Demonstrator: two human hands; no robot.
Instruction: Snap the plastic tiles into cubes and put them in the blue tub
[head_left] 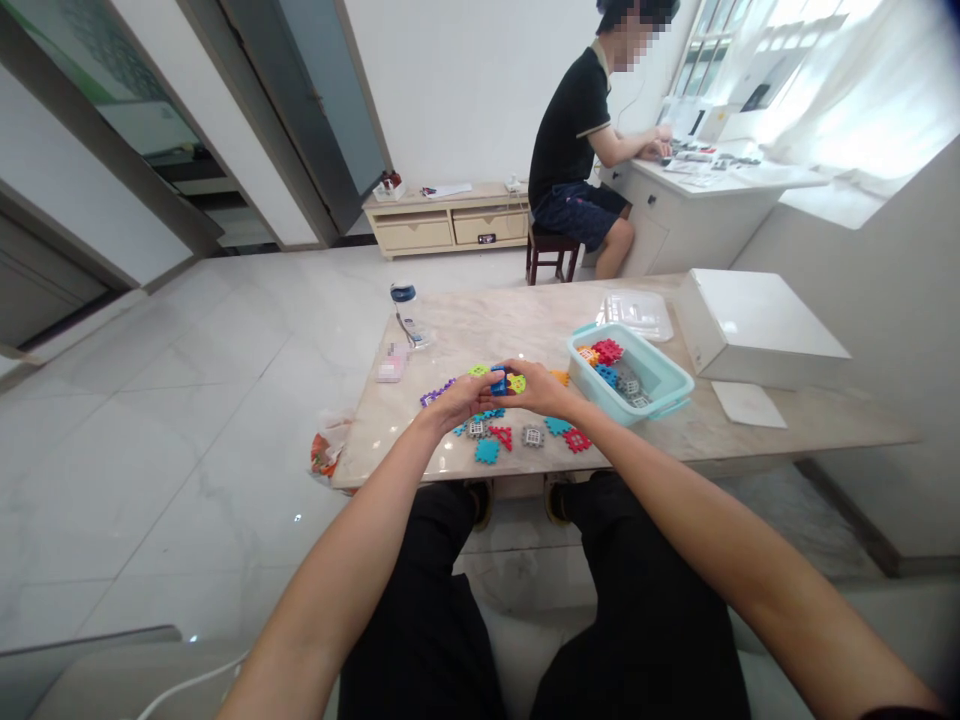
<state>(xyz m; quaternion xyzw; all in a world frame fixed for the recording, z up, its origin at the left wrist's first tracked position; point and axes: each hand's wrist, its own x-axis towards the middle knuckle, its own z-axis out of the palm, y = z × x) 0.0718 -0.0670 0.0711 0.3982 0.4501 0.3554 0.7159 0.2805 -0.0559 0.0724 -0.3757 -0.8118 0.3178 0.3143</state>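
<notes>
Presently, as seen from beside the table (465, 310), the seated worker's left hand (459, 398) and right hand (534, 388) meet over its near half, both closed on a blue piece (498, 380). The blue piece sits between the fingertips, held above the top; its exact shape is mostly covered by fingers.

Below and around the hands lie loose tiles: a purple strip (436, 393) to the left, a teal tile (487, 451) near the front edge, a red triangle (501, 437), a grey tile (533, 436) and, farther right, a red tile (577, 440).

To the right stands an open tub (664, 388), part-filled with red, orange, blue and grey tiles. Behind it I note a clear lid (641, 315); beyond, a white box (772, 315). A bottle (403, 305) stands at the far left corner. A second person (570, 125) sits at a desk (712, 185) by the window.
</notes>
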